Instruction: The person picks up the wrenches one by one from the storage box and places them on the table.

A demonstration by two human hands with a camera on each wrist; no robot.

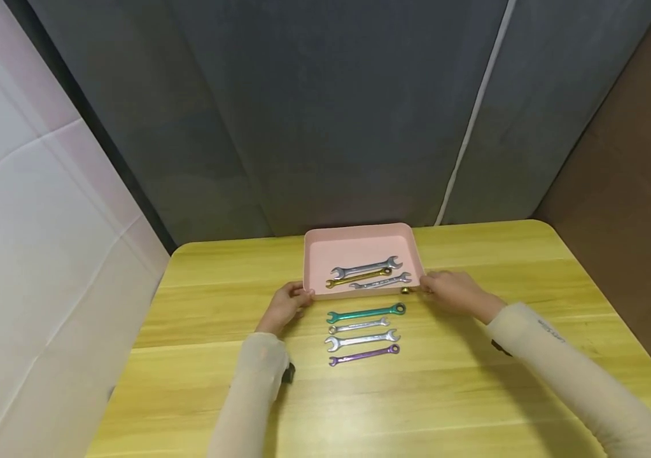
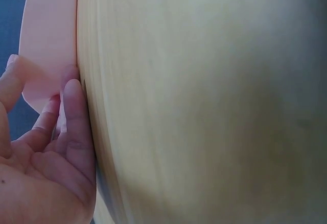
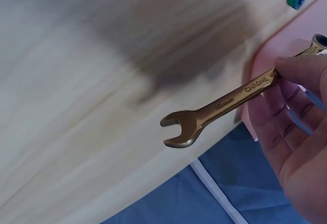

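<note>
Three wrenches lie in the pink tray (image 1: 359, 232); four wait on the table (image 1: 474, 394). Your right hand (image 1: 455, 291) pinches a gold wrench (image 3: 219, 106), and your left hand (image 1: 286, 304) steadies the tray with straight fingers.

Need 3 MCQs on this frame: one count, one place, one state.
1. How many wrenches lie in the pink tray? A) one B) three C) five
2. Where is the green wrench? A) in the tray B) in the left hand C) on the table, in front of the tray
3. What is the right hand doing? A) pinching a gold wrench B) lying flat on the table C) holding a purple wrench

Key: B, silver, gold and silver lie inside; C, it heads the row before the tray; A, the right wrist view shows fingers on its shank.
</note>
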